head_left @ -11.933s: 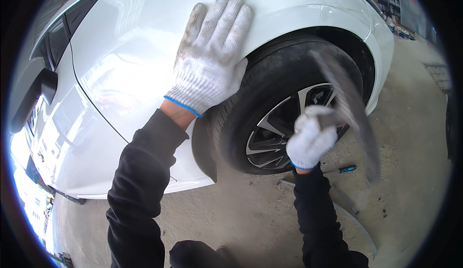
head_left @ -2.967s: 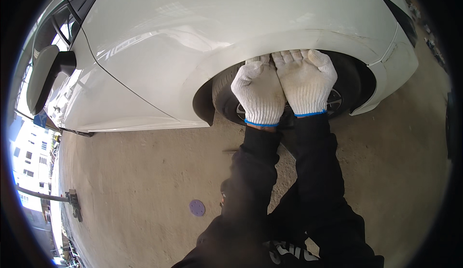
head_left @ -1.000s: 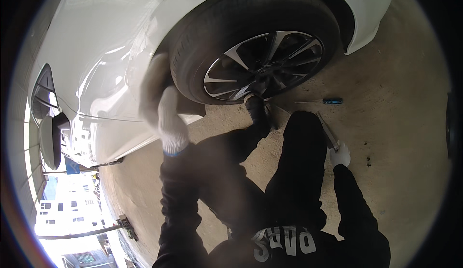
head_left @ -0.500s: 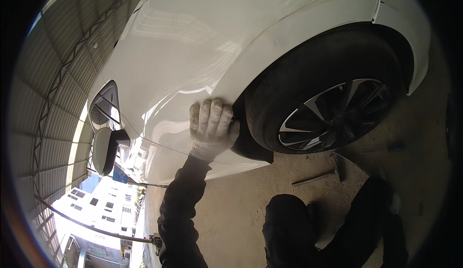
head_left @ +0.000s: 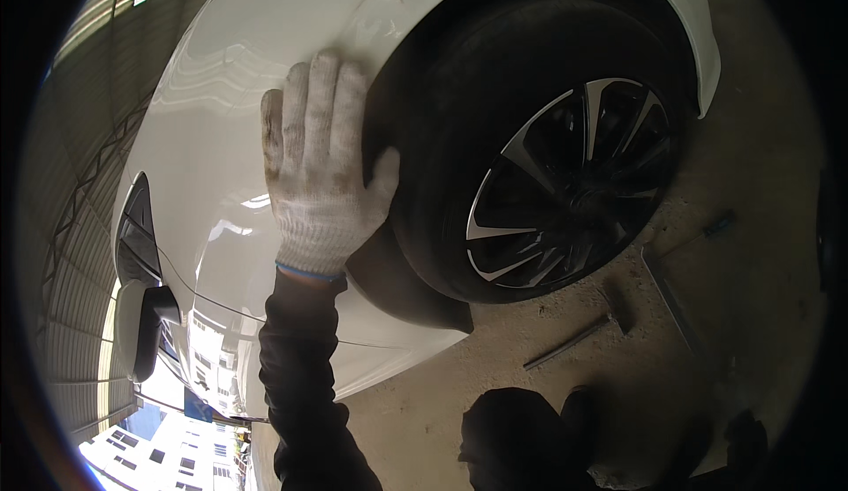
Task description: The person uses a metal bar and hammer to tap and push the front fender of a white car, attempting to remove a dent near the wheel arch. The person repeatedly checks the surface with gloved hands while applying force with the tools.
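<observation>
My left hand (head_left: 320,160), in a white knitted glove with brown smudges, lies on the front fender (head_left: 221,129) of a white car, beside the wheel arch. Its fingers are stretched out, pointing away from me, and the thumb spreads toward the tyre (head_left: 428,182). Nothing is held in it. The dark sleeve behind it comes up from the lower edge. To the right of the hand, the wheel rim (head_left: 574,191) has dark and silver spokes. My right hand is not visible.
On the dusty floor (head_left: 415,394) below the wheel lie a hammer (head_left: 570,343), a long flat metal bar (head_left: 669,297) and a thin tool with a blue end (head_left: 720,223). My dark-clothed knee (head_left: 512,438) is at the bottom. A side mirror (head_left: 132,332) sticks out at left.
My left hand has gone from bent fingers at the arch edge to flat, stretched fingers further up the fender. The view has shifted, so the wheel sits further left.
</observation>
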Action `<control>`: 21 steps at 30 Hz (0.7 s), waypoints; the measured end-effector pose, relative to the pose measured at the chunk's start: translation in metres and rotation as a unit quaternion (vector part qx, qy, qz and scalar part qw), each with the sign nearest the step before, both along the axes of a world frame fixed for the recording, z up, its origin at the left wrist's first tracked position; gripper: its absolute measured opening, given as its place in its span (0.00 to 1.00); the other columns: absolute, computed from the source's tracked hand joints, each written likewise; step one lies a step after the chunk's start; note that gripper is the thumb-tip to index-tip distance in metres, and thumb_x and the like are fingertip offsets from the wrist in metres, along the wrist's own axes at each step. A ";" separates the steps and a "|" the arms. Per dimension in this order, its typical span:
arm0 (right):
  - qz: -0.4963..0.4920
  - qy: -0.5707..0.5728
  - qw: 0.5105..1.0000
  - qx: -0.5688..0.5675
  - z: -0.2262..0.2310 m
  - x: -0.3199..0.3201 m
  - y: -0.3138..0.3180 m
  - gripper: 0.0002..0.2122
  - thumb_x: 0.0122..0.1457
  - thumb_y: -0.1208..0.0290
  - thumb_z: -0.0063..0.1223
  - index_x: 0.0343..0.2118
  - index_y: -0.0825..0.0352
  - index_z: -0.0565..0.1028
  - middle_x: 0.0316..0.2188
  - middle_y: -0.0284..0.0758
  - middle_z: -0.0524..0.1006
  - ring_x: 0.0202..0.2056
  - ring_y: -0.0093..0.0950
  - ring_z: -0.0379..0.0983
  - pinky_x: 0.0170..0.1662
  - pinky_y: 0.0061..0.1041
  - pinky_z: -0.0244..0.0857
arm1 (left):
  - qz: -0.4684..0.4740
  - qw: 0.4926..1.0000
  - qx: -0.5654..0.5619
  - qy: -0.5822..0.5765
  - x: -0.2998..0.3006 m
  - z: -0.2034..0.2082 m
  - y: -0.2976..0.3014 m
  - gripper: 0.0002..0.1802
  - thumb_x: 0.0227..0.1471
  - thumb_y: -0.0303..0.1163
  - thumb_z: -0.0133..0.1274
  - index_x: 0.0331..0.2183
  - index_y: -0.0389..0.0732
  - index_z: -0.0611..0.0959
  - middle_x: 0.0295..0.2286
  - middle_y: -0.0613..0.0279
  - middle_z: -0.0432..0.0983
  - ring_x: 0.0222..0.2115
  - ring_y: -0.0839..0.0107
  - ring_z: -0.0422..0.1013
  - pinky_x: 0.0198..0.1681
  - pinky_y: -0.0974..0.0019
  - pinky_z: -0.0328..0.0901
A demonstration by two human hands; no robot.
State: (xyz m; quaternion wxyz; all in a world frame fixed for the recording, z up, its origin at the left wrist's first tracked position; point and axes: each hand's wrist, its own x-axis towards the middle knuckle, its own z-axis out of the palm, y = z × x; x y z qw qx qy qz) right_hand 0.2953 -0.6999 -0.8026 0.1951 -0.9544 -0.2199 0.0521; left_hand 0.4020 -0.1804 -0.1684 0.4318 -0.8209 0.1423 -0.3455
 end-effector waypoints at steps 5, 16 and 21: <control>-0.246 0.358 0.896 0.090 0.197 0.015 0.000 0.12 0.56 0.68 0.58 0.35 0.75 0.75 0.31 0.41 0.75 0.31 0.30 0.73 0.33 0.33 0.66 | -0.006 0.996 -0.063 -0.063 -0.032 -0.012 0.023 0.48 0.45 0.39 0.61 0.65 0.34 0.63 0.64 0.43 0.59 0.66 0.46 0.54 0.69 0.43 0.45; -0.159 0.147 0.943 0.251 0.349 0.117 0.075 0.15 0.53 0.74 0.58 0.18 0.69 0.63 0.13 0.30 0.62 0.16 0.19 0.60 0.18 0.27 0.54 | -0.237 0.808 -0.540 -0.010 0.022 -0.118 -0.039 0.33 0.57 0.41 0.59 0.57 0.29 0.73 0.55 0.35 0.70 0.60 0.44 0.63 0.65 0.44 0.53; -0.115 0.080 0.959 0.248 0.338 0.126 0.141 0.15 0.53 0.68 0.64 0.22 0.73 0.70 0.14 0.36 0.69 0.18 0.23 0.66 0.21 0.28 0.59 | -0.273 0.702 -0.657 0.013 0.046 -0.114 -0.030 0.30 0.57 0.38 0.57 0.55 0.28 0.74 0.53 0.39 0.72 0.56 0.51 0.68 0.61 0.53 0.61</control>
